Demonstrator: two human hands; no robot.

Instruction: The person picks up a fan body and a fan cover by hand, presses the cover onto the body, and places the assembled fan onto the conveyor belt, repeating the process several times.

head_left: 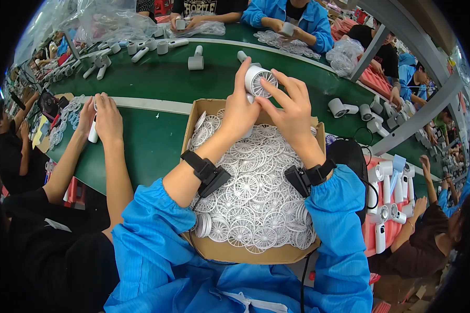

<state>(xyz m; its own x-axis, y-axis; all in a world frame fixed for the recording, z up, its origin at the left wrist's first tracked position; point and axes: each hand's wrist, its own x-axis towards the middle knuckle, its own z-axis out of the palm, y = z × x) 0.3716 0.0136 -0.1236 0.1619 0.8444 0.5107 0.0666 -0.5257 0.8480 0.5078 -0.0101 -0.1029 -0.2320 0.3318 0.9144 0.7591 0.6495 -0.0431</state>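
Above the far side of the cardboard box, I hold a white handheld fan with its round head turned toward the right. My left hand is wrapped around its body from the left. A spoked white grille covers the front of the head. My right hand is closed on that face, fingertips on the spokes and rim and thumb at the lower edge. Below both hands, the cardboard box is filled with loose white spoked grilles. Part of the fan's handle is hidden by my left hand.
A green conveyor belt crosses beyond the box, carrying more white fans. At left, a co-worker's hands hold a white piece. Across the belt, another person in blue handles a part. A grey metal post slants at right, near a pink tray of fans.
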